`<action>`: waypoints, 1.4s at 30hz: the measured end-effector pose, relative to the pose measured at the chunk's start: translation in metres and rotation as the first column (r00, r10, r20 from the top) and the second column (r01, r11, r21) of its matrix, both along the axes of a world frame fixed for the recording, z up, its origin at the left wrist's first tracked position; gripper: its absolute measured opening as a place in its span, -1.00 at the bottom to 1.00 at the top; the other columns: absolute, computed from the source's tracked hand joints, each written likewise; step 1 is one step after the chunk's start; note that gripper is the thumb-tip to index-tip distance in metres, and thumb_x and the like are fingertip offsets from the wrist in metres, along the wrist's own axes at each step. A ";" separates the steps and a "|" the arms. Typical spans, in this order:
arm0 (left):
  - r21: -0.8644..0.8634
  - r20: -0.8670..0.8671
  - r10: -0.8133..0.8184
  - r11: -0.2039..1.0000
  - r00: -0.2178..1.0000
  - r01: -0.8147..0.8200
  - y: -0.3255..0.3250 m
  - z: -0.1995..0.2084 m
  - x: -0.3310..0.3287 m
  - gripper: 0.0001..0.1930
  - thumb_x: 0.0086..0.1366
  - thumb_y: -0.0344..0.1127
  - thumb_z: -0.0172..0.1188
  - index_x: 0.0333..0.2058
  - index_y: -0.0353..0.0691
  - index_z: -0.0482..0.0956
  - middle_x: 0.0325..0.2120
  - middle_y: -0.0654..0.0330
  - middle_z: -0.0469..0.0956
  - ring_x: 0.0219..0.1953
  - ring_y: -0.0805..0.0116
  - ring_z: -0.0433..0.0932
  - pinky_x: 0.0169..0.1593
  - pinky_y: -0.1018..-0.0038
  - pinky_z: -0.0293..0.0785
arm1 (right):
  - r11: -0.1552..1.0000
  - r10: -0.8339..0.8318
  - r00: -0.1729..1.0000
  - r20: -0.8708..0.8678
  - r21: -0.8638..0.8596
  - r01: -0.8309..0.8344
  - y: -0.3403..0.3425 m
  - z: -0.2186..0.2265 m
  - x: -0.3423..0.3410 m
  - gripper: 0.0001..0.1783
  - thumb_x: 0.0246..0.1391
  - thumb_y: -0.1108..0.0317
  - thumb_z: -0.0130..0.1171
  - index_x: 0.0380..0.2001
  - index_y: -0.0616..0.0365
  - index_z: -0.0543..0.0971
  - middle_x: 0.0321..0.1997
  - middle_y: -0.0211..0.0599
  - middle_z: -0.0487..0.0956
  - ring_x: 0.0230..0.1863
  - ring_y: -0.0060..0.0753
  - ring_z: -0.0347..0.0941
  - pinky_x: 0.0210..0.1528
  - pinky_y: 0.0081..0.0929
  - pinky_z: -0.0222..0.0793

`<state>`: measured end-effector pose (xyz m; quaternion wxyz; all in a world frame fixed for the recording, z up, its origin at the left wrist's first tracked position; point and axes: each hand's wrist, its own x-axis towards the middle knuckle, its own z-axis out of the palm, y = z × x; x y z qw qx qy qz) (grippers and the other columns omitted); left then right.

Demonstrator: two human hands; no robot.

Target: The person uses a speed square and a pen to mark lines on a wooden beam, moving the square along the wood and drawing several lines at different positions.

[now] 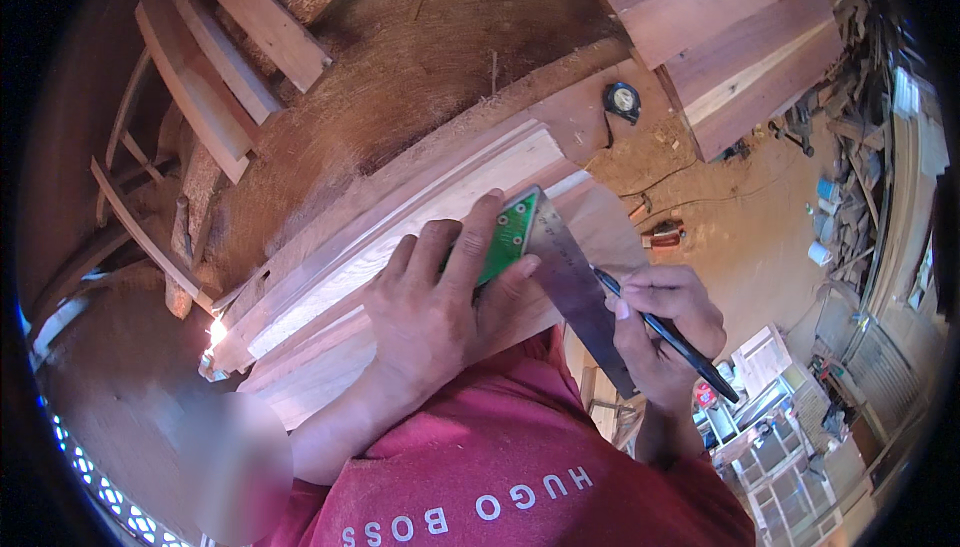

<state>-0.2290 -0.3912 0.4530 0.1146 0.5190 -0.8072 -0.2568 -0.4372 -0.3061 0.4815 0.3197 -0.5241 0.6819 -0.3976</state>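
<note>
My left hand (425, 292) presses a try square with a green stock (512, 229) against a pale wooden board (400, 237), fingers over the stock and thumb beside it. The square's metal blade (582, 302) runs across the boards toward my body. In my right hand (668, 322) is a black pen (690, 352), pinched between thumb and fingers. Its tip points up and left, right beside the blade's edge. Several long boards lie side by side under my hands.
A tape measure (622, 103) lies past the boards' right end on the brown bench. Loose planks (195, 77) lean at the upper left, and a joined wooden panel (740, 37) stands at the upper right. Scrap wood (860, 147) and an orange-red tool (664, 235) are on the right.
</note>
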 end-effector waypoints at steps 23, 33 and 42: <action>0.025 -0.038 0.030 0.999 0.999 -0.029 -0.011 0.001 -0.028 -0.37 0.15 0.03 0.46 0.14 -0.14 0.59 -0.31 0.10 0.61 -0.35 0.12 0.66 -0.29 0.24 0.62 | 0.961 -0.181 0.983 0.029 -0.207 0.183 -0.009 -0.012 -0.032 -0.84 0.10 0.62 0.27 -0.23 0.31 0.55 -0.21 0.06 0.59 -0.28 -0.30 0.61 -0.30 -0.50 0.58; 0.051 0.007 0.008 0.999 1.000 -0.009 -0.013 0.004 -0.032 -0.34 0.17 0.07 0.44 0.18 -0.13 0.57 -0.33 0.12 0.58 -0.35 0.17 0.65 -0.34 0.27 0.61 | 0.984 -0.109 0.989 0.098 -0.128 0.122 -0.024 -0.014 -0.031 -0.82 0.05 0.57 0.33 -0.26 0.30 0.57 -0.23 0.03 0.63 -0.27 -0.22 0.64 -0.24 -0.45 0.57; -0.057 -0.008 -0.004 0.998 1.000 0.004 -0.013 -0.007 -0.030 -0.39 0.23 0.16 0.35 0.15 -0.05 0.58 -0.41 0.28 0.52 -0.45 0.37 0.57 -0.47 0.42 0.49 | 0.989 0.016 0.999 0.033 -0.146 -0.011 -0.038 -0.013 -0.031 -0.79 0.02 0.58 0.35 -0.24 0.29 0.59 -0.23 0.01 0.64 -0.29 -0.22 0.66 -0.25 -0.43 0.61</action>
